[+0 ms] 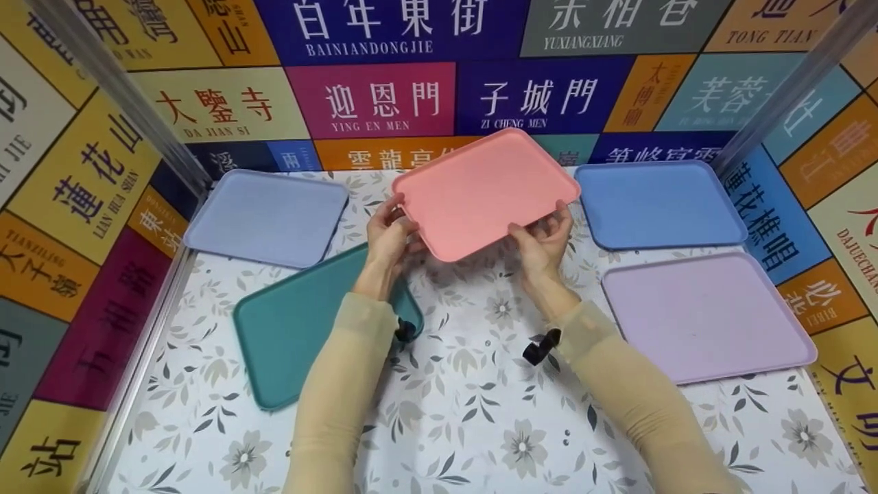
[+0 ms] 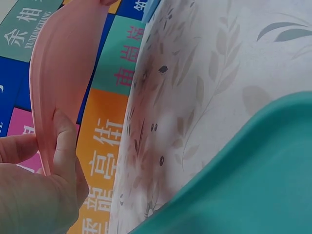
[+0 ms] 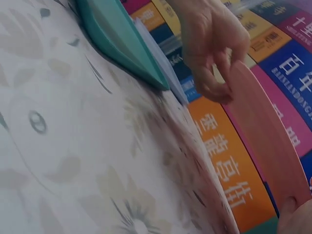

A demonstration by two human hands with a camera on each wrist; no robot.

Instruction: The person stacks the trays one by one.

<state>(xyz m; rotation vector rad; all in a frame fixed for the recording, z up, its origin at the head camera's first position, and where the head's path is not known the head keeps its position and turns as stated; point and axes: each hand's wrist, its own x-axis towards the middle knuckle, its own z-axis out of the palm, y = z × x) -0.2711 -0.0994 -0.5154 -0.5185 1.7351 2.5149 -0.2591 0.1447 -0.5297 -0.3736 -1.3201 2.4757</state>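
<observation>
**Pink tray held up between both our hands**

Pink tray [image 1: 483, 189] sits in the upper middle of the head view, lifted clear of the flowered tabletop [image 1: 480, 412] and tilted so its far edge rises toward the sign wall. Its long axis runs left to right across the frame, from one hand to the other. We grip its near left corner with our left hand [image 1: 387, 237], thumb over the rim and fingers beneath, and we pinch its near right edge with our right hand [image 1: 542, 240]. Both hands are equally close; neither leads.

Four other trays lie flat on the table and hold nothing: a teal tray [image 1: 302, 336] at lower left, directly under our left forearm, a pale lilac tray [image 1: 267, 216] at upper left, a blue tray [image 1: 658, 202] at upper right, and a mauve tray [image 1: 706, 315] at right. The pink tray also carries nothing.
</observation>
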